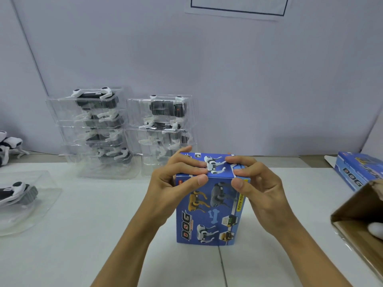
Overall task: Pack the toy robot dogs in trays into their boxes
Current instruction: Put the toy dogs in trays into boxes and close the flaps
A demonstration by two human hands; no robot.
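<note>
A blue toy-dog box (209, 212) stands upright on the white table, straight in front of me. My left hand (174, 181) grips its top left corner, fingers curled over the top flap and thumb on the front face. My right hand (255, 183) holds the top right corner the same way. The top flap lies flat under my fingers. Two stacks of clear trays holding white-and-black robot dogs stand against the wall, the left stack (93, 131) taller than the right stack (163, 129).
One more robot dog in a clear tray (18, 193) lies at the left edge, with loose dogs (8, 148) behind it. A second blue box (358, 172) lies at the far right, above an open brown carton (356, 222).
</note>
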